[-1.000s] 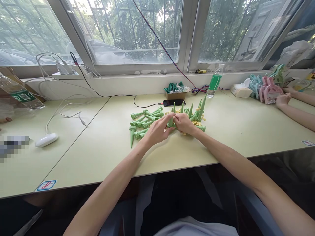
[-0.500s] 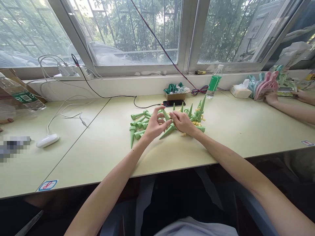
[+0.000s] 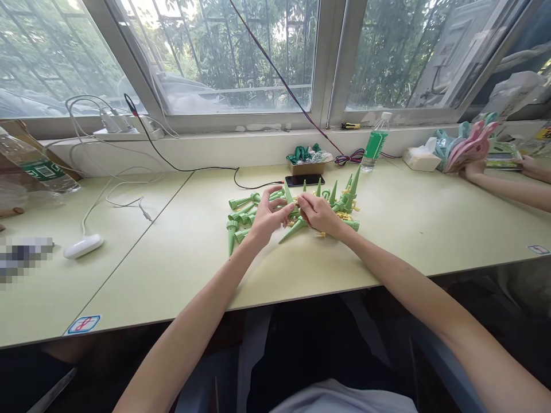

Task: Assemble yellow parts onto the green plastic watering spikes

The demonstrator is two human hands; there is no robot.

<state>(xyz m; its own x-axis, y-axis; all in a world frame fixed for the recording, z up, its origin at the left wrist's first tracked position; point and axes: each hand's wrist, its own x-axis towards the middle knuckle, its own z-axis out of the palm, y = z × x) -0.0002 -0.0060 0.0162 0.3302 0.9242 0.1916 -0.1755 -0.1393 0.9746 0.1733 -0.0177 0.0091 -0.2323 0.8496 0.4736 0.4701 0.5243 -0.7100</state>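
Observation:
My left hand (image 3: 270, 217) is closed round a green plastic watering spike (image 3: 287, 194), its pointed end upward. Close against it, my right hand (image 3: 317, 212) pinches a small part at the spike's side; the fingers mostly hide it. Several loose green spikes (image 3: 232, 235) lie to the left of my hands, and one points toward me below them. On the right, more spikes (image 3: 353, 186) stand upright with small yellow valve pieces (image 3: 344, 216) among them.
Behind the spikes are a black phone (image 3: 305, 180), a small box of green wrappers (image 3: 307, 166) and a water bottle (image 3: 375, 143). A white mouse-shaped device (image 3: 83, 246) and cables lie left. At right, a person's hand (image 3: 475, 170) touches pink hangers (image 3: 473, 146) near a tissue box (image 3: 422, 156).
The spike in my left hand has turned more upright and moved slightly up and left. My right hand has barely moved. The other person's pink hangers have shifted a little.

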